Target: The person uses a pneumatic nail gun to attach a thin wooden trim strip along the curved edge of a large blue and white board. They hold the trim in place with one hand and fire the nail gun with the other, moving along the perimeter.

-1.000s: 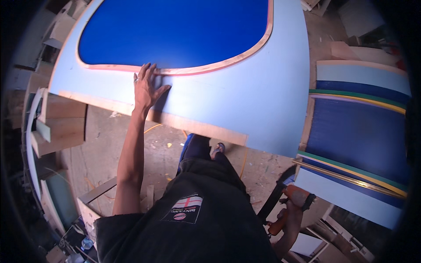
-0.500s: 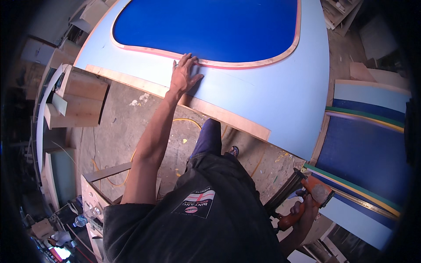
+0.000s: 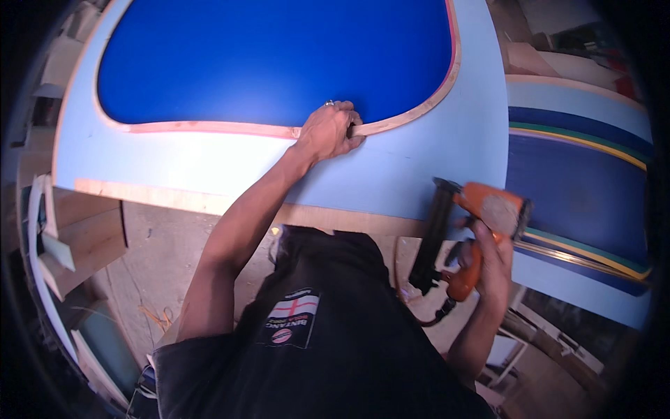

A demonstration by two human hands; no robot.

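Note:
A large pale-blue board (image 3: 167, 160) carries a royal-blue inset (image 3: 272, 56) bordered by a narrow wooden strip (image 3: 405, 119) with pink along parts of it. My left hand (image 3: 328, 133) has its fingers curled over the strip at the inset's lower edge, pinching it. My right hand (image 3: 486, 258) grips an orange-and-black nail gun (image 3: 492, 209) with a hose attached at its handle; the tool is raised in front of the board's lower right part, its dark magazine slanting down to the left.
At right lies another panel (image 3: 572, 192) in blues with green, yellow and gold strips. Plywood boxes and boards (image 3: 84, 244) stand at left. More wood pieces (image 3: 530, 342) lie low at right. The concrete floor (image 3: 139, 279) shows below the board, with some cord on it.
My left hand has slid right along the border and closed its fingers on it. My right hand has lifted the nail gun up and leftward toward the board. The view has shifted.

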